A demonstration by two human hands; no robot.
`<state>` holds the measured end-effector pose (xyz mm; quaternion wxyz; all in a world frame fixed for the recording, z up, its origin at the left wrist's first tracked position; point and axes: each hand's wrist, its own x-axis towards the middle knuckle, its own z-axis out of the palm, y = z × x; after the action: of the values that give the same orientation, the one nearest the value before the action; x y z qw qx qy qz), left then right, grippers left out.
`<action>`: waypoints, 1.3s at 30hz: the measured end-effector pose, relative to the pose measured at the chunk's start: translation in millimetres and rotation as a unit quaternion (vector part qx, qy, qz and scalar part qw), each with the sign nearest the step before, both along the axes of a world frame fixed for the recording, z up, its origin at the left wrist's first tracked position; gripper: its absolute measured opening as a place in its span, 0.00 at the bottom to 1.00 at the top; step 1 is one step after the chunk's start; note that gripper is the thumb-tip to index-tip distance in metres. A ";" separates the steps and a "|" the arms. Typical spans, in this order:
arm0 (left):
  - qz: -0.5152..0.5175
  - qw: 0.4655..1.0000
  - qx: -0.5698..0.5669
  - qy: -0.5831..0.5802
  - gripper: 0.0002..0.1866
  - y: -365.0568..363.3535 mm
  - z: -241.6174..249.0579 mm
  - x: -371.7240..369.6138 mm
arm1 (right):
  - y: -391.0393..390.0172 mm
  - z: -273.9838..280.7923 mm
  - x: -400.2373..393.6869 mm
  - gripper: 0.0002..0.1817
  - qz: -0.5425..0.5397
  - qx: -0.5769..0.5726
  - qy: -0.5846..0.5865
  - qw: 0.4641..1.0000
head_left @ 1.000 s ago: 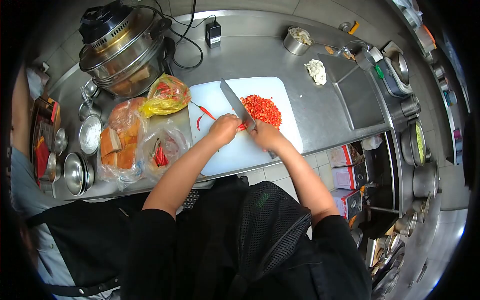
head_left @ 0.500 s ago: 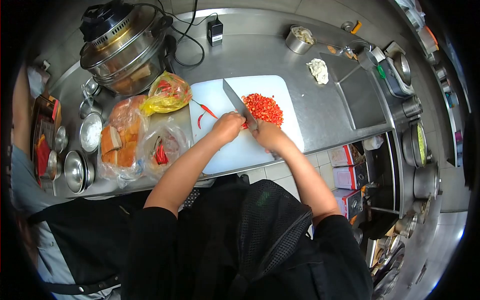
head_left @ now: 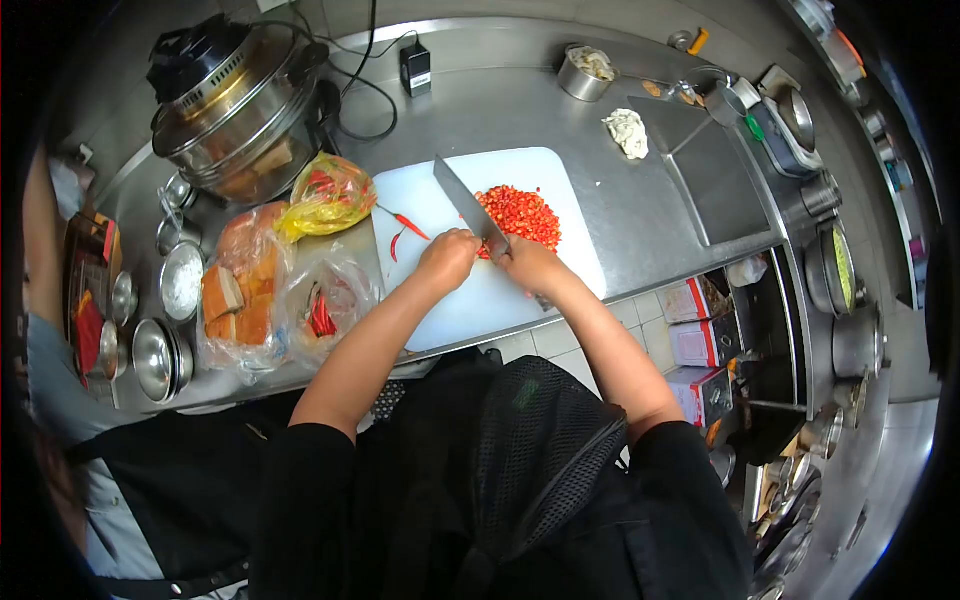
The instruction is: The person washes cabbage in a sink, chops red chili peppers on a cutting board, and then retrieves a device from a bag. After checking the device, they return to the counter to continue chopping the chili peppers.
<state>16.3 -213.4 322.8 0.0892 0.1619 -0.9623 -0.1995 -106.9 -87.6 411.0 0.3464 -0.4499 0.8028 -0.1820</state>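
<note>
In the head view, my right hand (head_left: 530,265) is wrapped around the handle of a broad kitchen knife (head_left: 462,196). Its blade points away to the upper left over a white cutting board (head_left: 450,315). My left hand (head_left: 449,259) is closed, its fingertips beside the blade at a bit of red chili; most of that piece is hidden by the fingers. Right of the blade lies a heap of chopped red chilies (head_left: 524,216). Two whole chilies, one larger (head_left: 410,227) and one smaller (head_left: 395,245), rest on the board left of the knife.
Left of the board are a yellow bag of chilies (head_left: 328,197), a clear bag (head_left: 330,285) with chilies, bagged orange-brown blocks (head_left: 240,305) and metal bowls (head_left: 153,360). A large pot (head_left: 235,120) stands behind. A sink (head_left: 722,190) is at right. Another person's sleeve (head_left: 60,385) shows at left.
The view has shifted and tilted slightly. Both hands and the knife stay at nearly the same place on the board, with only a small movement of the blade.
</note>
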 end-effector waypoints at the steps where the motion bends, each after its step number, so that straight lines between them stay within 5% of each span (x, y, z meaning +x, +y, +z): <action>1: 0.015 1.000 0.013 -0.005 0.04 1.0 -0.5 -2.6 | -1.4 7.4 -2.9 0.21 -0.008 -0.003 0.002 1.000; 4: 0.020 1.000 -0.008 0.003 0.05 -0.8 -9.8 -9.9 | -8.4 26.1 -17.7 0.18 0.078 0.075 -0.040 0.993; 7: 0.035 0.999 0.000 0.013 0.06 4.4 -4.9 -9.4 | 0.4 49.9 3.2 0.17 0.027 0.091 -0.010 0.995; 11: 0.045 0.999 -0.011 -0.018 0.06 4.8 -4.3 -13.2 | -1.9 8.8 -0.2 0.18 0.011 0.023 0.001 1.000; 15: 0.045 0.999 -0.006 0.013 0.06 3.8 -4.8 -13.6 | -4.9 29.7 -8.9 0.17 0.039 0.105 0.006 0.994; 20: 0.038 0.999 -0.012 -0.008 0.06 4.5 -1.8 -13.1 | 1.9 2.9 0.3 0.18 0.016 0.012 0.004 1.000; 25: 0.021 0.999 -0.016 0.031 0.06 1.6 -10.3 -10.2 | -0.1 27.5 -3.5 0.19 0.059 0.103 -0.014 0.993; 27: 0.027 0.999 -0.008 0.020 0.05 5.1 -6.0 -7.7 | 3.3 -6.0 4.4 0.19 -0.013 0.037 -0.007 0.999; 32: 0.037 0.999 -0.008 0.019 0.05 4.4 -3.9 -9.9 | -3.6 25.6 -4.5 0.17 0.028 0.077 -0.007 0.997; 39: 0.046 0.999 0.008 -0.009 0.04 6.4 1.5 -1.5 | 2.9 -15.1 -0.1 0.15 0.007 0.003 0.007 1.000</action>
<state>14.9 -207.1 324.3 0.0887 0.2085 -0.9530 -0.2013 -107.0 -84.7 396.0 0.3432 -0.4555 0.8027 -0.1744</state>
